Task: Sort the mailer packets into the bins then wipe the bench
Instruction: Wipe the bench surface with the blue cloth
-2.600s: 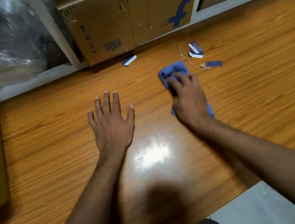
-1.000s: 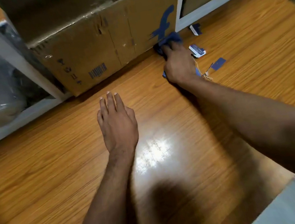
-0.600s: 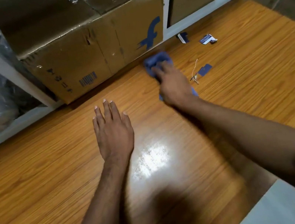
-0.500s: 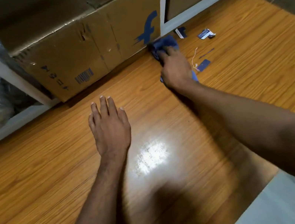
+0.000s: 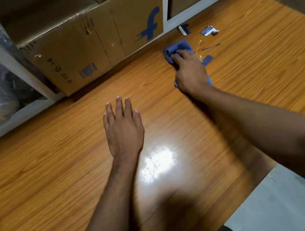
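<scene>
Clearly the right hand (image 5: 189, 70) presses the blue cloth (image 5: 177, 47) flat on the table (image 5: 262, 76) (left hand (image 5: 123, 128) splayed, empty); nearby tags (image 5: 207, 59) could snag and smear about.

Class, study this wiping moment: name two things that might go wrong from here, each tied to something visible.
1. The right hand presses the blue cloth beside loose tags and a string; another stroke may scatter them or snag the string.
2. The cloth is close to the cardboard box, so the strip along its base may go unwiped.
</scene>
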### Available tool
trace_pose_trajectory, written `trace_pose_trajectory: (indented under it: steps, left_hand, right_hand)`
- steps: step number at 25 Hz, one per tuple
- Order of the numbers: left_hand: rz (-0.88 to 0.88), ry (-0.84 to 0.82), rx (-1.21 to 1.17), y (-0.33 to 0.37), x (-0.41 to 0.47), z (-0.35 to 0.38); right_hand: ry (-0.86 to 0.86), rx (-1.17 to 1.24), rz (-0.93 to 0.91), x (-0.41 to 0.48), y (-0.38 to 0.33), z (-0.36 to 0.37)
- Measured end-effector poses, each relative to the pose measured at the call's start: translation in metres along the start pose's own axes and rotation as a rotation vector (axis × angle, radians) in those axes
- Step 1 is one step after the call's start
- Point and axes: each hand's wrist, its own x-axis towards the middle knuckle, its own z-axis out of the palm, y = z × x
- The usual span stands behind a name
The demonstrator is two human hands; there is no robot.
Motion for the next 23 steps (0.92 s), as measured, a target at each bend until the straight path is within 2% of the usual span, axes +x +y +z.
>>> trace_pose_trajectory:
  steps: [2,7,9,10,12,15,17,20,23]
  left_hand:
    - [-0.011,0.012,0.005,-0.003,0.003,0.001]
    - [0.006,0.029,-0.037,0.001,0.0,0.002]
    - [-0.025,0.041,-0.057,0.012,-0.009,0.006]
    - [-0.036,0.031,-0.053,0.018,-0.014,0.008]
    - [-0.03,0.01,-0.022,0.026,-0.023,0.01]
    - [-0.035,0.017,-0.03,0.024,-0.02,0.008]
    - [-0.025,0.032,-0.014,0.023,-0.019,0.004]
    - [-0.006,0.044,-0.038,0.026,-0.012,0.004]
    - [0.02,0.02,-0.186,0.013,-0.015,0.006]
  right_hand:
    - [0.015,0.014,0.0,-0.006,-0.01,-0.001]
    - [-0.054,0.143,-0.275,-0.153,-0.033,0.004]
    - [-0.085,0.116,-0.353,-0.154,-0.015,0.001]
    - [-0.052,0.078,-0.323,-0.131,-0.004,-0.001]
    - [0.018,0.008,-0.142,-0.068,0.022,-0.004]
    - [0.0,0.008,0.043,-0.017,0.046,-0.01]
    - [-0.005,0.032,-0.038,-0.039,0.032,-0.008]
    - [0.026,0.196,-0.139,-0.093,0.005,-0.003]
    - [-0.01,0.328,-0.012,-0.117,-0.023,-0.012]
